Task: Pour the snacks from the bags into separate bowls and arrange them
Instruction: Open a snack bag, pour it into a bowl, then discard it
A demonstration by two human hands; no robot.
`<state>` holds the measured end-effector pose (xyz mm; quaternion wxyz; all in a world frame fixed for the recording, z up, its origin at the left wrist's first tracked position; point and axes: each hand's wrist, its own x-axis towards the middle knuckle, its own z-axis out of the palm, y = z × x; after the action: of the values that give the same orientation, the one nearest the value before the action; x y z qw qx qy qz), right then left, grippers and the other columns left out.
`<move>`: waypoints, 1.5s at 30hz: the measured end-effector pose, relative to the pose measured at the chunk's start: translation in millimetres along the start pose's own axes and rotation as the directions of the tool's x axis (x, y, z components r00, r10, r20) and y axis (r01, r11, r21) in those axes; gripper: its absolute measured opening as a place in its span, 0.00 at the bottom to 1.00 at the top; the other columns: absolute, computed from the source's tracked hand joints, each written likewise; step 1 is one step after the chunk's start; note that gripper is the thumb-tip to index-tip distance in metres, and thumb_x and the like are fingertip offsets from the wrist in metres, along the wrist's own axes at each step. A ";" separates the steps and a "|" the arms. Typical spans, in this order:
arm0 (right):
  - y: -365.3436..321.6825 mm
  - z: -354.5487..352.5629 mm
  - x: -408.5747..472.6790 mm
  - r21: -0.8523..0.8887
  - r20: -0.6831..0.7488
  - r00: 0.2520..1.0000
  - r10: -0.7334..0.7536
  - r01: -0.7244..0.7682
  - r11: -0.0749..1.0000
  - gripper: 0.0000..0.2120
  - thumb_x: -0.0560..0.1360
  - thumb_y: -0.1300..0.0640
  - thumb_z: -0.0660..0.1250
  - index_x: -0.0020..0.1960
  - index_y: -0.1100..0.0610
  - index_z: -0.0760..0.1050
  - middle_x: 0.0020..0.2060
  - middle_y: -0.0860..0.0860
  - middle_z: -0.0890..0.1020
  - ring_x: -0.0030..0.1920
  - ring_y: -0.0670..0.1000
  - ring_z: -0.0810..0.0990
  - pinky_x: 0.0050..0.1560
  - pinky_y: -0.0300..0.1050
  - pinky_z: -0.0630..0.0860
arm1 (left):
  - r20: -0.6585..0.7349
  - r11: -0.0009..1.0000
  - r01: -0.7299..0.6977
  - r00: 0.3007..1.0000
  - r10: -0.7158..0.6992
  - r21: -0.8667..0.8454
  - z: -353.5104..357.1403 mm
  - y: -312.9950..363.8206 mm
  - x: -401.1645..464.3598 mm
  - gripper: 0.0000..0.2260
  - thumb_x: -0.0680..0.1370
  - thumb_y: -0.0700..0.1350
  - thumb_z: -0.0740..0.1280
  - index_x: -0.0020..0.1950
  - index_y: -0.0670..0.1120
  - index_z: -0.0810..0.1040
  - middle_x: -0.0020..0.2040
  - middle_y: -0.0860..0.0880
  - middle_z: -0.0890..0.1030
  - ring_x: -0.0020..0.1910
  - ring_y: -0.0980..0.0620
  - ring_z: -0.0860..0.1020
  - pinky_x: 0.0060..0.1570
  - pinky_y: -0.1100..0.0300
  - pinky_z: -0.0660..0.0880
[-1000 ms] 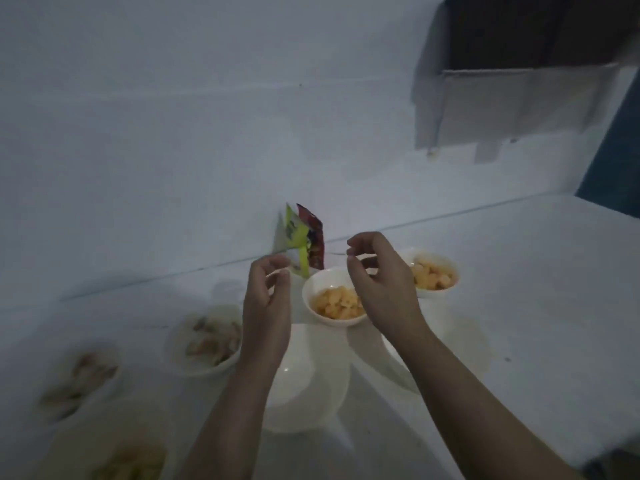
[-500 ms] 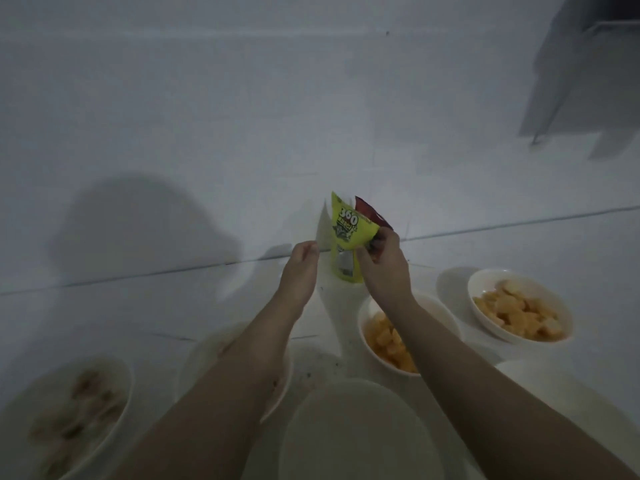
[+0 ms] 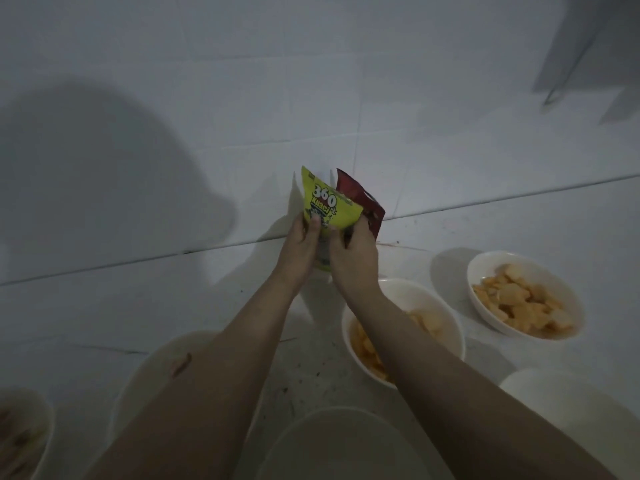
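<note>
A yellow-green snack bag (image 3: 327, 206) stands against the white tiled wall, with a dark red bag (image 3: 363, 199) right behind it. My left hand (image 3: 300, 242) grips the yellow bag's left side, thumb on its front. My right hand (image 3: 353, 252) holds its right side, fingers curled round the edge. Below my right forearm sits a white bowl of orange snacks (image 3: 433, 306). Another white bowl of orange biscuits (image 3: 523, 294) stands to the right. An empty white bowl (image 3: 332, 441) lies at the bottom centre.
A white bowl (image 3: 145, 372) is partly hidden under my left forearm. Another bowl with brownish snacks (image 3: 20, 431) sits at the bottom left. One more white bowl (image 3: 571, 396) is at the lower right. The tiled counter meets the wall just behind the bags.
Both hands reached forward to the bags. The right hand took the yellow bag first, then the left hand closed on its other side. The view tilted down and closer.
</note>
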<state>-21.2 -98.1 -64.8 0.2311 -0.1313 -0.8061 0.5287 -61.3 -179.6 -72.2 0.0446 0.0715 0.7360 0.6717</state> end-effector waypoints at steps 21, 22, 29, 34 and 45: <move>-53.5 -255.9 -142.3 0.295 -0.154 0.985 -0.084 0.127 0.947 0.21 0.79 0.34 0.47 0.51 0.40 0.76 0.50 0.45 0.81 0.54 0.43 0.80 0.57 0.42 0.77 | 0.147 0.964 -0.168 0.969 0.200 -0.209 137.4 129.3 -204.3 0.08 0.82 0.53 0.60 0.59 0.56 0.72 0.52 0.61 0.78 0.49 0.69 0.77 0.39 0.77 0.72; -49.8 -273.6 -147.1 0.308 -0.173 0.983 -0.061 0.113 0.944 0.22 0.78 0.34 0.46 0.51 0.41 0.76 0.49 0.44 0.82 0.53 0.42 0.80 0.56 0.38 0.77 | 0.185 0.962 -0.163 0.961 0.205 -0.219 153.6 130.1 -211.5 0.09 0.82 0.52 0.59 0.61 0.55 0.72 0.52 0.62 0.78 0.47 0.71 0.76 0.39 0.78 0.71; -4.1 -381.9 -162.6 0.293 -0.205 0.976 0.071 -0.008 0.956 0.17 0.84 0.44 0.49 0.55 0.46 0.76 0.57 0.48 0.79 0.57 0.44 0.79 0.56 0.46 0.79 | 0.434 0.969 -0.045 0.888 0.150 -0.243 266.1 133.2 -246.5 0.07 0.83 0.51 0.57 0.58 0.57 0.72 0.54 0.57 0.78 0.46 0.72 0.76 0.39 0.77 0.70; 36.1 -440.6 -167.6 0.268 -0.085 0.986 0.140 -0.113 0.957 0.14 0.83 0.42 0.51 0.63 0.38 0.72 0.65 0.46 0.74 0.62 0.42 0.76 0.62 0.49 0.77 | 0.596 0.984 0.040 0.800 0.073 -0.173 331.8 126.9 -266.1 0.18 0.81 0.59 0.54 0.67 0.53 0.68 0.62 0.53 0.76 0.57 0.63 0.75 0.44 0.72 0.72; 106.3 -478.6 -151.6 0.200 0.039 0.995 0.097 -0.102 0.974 0.15 0.82 0.40 0.52 0.68 0.33 0.65 0.69 0.40 0.68 0.71 0.39 0.66 0.73 0.50 0.66 | 0.539 0.994 -0.055 0.842 -0.004 0.094 387.0 88.6 -260.4 0.29 0.77 0.67 0.57 0.76 0.61 0.59 0.73 0.55 0.63 0.72 0.57 0.63 0.68 0.61 0.62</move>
<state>350.3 254.9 -37.4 0.2048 -0.1397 -0.7439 0.6206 262.0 165.3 -28.2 0.2365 0.2689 0.7274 0.5854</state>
